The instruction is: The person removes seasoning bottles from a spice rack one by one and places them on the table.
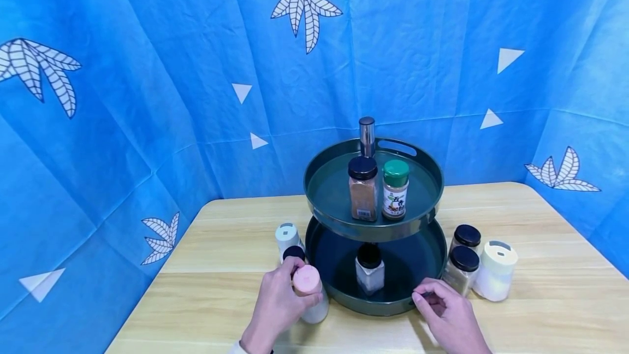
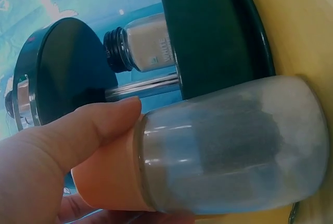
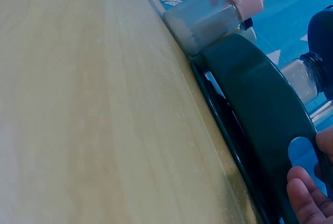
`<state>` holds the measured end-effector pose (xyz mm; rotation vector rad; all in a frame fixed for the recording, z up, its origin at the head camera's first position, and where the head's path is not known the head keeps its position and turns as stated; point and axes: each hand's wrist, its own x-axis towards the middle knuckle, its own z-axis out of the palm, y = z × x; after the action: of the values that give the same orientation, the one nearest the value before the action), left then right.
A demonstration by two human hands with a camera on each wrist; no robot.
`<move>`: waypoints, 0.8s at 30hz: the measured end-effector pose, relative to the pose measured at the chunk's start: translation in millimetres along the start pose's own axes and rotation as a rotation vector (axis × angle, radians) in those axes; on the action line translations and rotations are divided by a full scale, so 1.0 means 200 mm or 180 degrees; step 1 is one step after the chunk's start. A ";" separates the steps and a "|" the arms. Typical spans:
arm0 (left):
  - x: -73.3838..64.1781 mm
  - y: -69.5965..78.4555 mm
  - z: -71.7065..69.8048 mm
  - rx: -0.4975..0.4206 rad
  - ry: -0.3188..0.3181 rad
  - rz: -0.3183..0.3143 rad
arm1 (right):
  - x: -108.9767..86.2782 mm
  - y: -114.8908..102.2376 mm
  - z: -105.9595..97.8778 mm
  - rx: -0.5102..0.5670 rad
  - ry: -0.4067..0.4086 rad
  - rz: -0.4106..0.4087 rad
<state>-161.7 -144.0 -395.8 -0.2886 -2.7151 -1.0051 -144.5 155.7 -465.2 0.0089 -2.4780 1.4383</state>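
My left hand (image 1: 279,300) grips a clear jar (image 2: 234,146) by its pink lid, thumb on one side and fingers round the other. Pale contents lie at the jar's bottom, which is right at the tabletop beside the two-tier tray stand. At the front right of the stand, my right hand (image 1: 446,314) pinches the rim of the dark green lower tray (image 1: 361,306), with its fingertips at the handle slot in the right wrist view. A black-lidded jar (image 1: 370,278) with white contents stands upright in that lower tray.
The upper tray (image 1: 321,182) bears a brown spice jar (image 1: 363,201) and a green-capped bottle (image 1: 395,198), beside the stand's metal post (image 1: 367,136). Left of the stand is a white-lidded jar (image 1: 286,236); to its right stand black-lidded jars (image 1: 459,280) and a cream-lidded jar (image 1: 495,277).
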 end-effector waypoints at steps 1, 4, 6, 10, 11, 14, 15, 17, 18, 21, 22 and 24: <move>0.00 0.00 0.00 0.0006 -0.0002 0.0004 | 0.00 0.00 0.00 0.0004 -0.0001 0.0014; 0.00 -0.01 0.01 0.0005 -0.0003 0.0004 | 0.00 0.00 0.00 -0.0001 -0.0020 0.0018; 0.00 -0.01 0.01 -0.0005 -0.0019 -0.0016 | 0.00 0.00 0.00 -0.0007 -0.0019 0.0016; 0.00 0.00 0.00 -0.0027 -0.0058 -0.0070 | 0.00 0.00 0.00 -0.0009 -0.0001 0.0020; 0.00 0.00 0.00 -0.0029 -0.0065 -0.0080 | 0.00 0.00 0.00 -0.0004 -0.0004 0.0030; 0.00 0.00 0.00 -0.0006 -0.0063 -0.0064 | 0.00 0.00 0.00 0.0007 -0.0010 0.0045; 0.00 0.00 0.00 0.0008 -0.0058 -0.0059 | 0.00 0.00 0.00 0.0002 -0.0012 0.0044; 0.00 0.00 0.00 0.0043 -0.0046 -0.0044 | 0.00 0.00 0.00 0.0005 -0.0022 0.0049; 0.00 0.00 0.00 0.0058 -0.0044 -0.0039 | 0.00 0.00 0.00 0.0002 -0.0021 0.0049; 0.00 0.01 0.00 0.0095 -0.0048 -0.0015 | 0.00 0.00 0.00 -0.0009 -0.0014 0.0040; 0.00 0.01 -0.01 0.0102 -0.0058 -0.0016 | 0.00 0.00 0.00 -0.0006 -0.0011 0.0036; 0.00 0.01 -0.01 0.0103 -0.0089 -0.0031 | 0.00 -0.01 0.00 -0.0003 -0.0001 0.0024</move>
<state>-160.6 -143.0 -393.2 -0.2860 -2.7577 -0.9658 -144.2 155.2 -463.7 -0.0005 -2.4817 1.4402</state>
